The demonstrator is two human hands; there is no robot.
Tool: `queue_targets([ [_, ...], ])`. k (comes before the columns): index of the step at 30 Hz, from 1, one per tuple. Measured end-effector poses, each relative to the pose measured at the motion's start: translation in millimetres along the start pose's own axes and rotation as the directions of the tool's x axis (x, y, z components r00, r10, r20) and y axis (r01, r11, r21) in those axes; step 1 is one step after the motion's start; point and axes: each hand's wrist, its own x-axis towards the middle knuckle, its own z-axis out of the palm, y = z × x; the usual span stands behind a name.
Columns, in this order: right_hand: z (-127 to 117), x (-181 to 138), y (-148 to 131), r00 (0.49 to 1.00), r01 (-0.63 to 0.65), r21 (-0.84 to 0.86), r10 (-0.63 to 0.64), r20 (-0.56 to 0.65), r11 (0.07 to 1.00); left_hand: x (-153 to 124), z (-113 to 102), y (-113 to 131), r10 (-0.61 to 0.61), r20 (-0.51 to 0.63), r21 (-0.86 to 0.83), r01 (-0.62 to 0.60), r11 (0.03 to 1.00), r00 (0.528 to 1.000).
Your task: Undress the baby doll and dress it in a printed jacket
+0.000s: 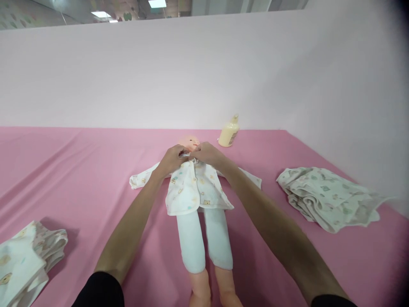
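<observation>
A baby doll (204,238) lies on its back on the pink sheet, head away from me. It wears a white printed top (196,189) and white leggings. My left hand (172,158) and my right hand (207,154) meet at the top's collar, just below the doll's face. Both hands have their fingers pinched on the fabric at the neckline. The doll's head is partly hidden behind my hands.
A cream bottle (228,133) stands behind the doll's head by the wall. Crumpled printed cloth (329,198) lies to the right. Folded printed clothes (25,260) sit at the lower left. The pink sheet (79,170) meets a pale wall at the back and right.
</observation>
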Motion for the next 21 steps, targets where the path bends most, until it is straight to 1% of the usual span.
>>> queue_targets([
  [4, -3.4, -1.6, 6.2, 1.000, 0.023, 0.099, -0.025, 0.015, 0.995, 0.4, 1.1, -1.1, 0.074, 0.052, 0.093, -0.078, 0.993, 0.996],
  [7, -6.2, -9.1, 2.7, 0.999, 0.032, 0.096, -0.033, 0.014, 0.995, 0.4, 2.0, -2.6, 0.093, 0.078, 0.153, -0.104, 0.983, 0.993],
  [10, -5.0, -12.3, 0.5, 0.998, 0.067, -0.011, -0.068, -0.020, 0.998, 1.3, 3.0, -2.9, 0.119, 0.071, 0.193, -0.131, 0.973, 0.990],
  [15, 2.7, -9.6, 4.8, 0.966, 0.160, -0.273, -0.208, -0.155, 0.948, 3.3, 3.3, -1.9, 0.215, 0.072, 0.297, -0.227, 0.928, 0.974],
  [17, 4.4, -9.1, 6.7, 0.958, 0.174, -0.301, -0.232, -0.168, 0.938, 3.6, 3.1, -1.5, 0.236, 0.075, 0.331, -0.248, 0.911, 0.969],
  [21, 3.9, -7.7, 9.1, 0.956, 0.203, -0.246, -0.246, -0.157, 0.948, 3.9, 4.0, -0.7, 0.272, 0.064, 0.349, -0.277, 0.895, 0.960],
])
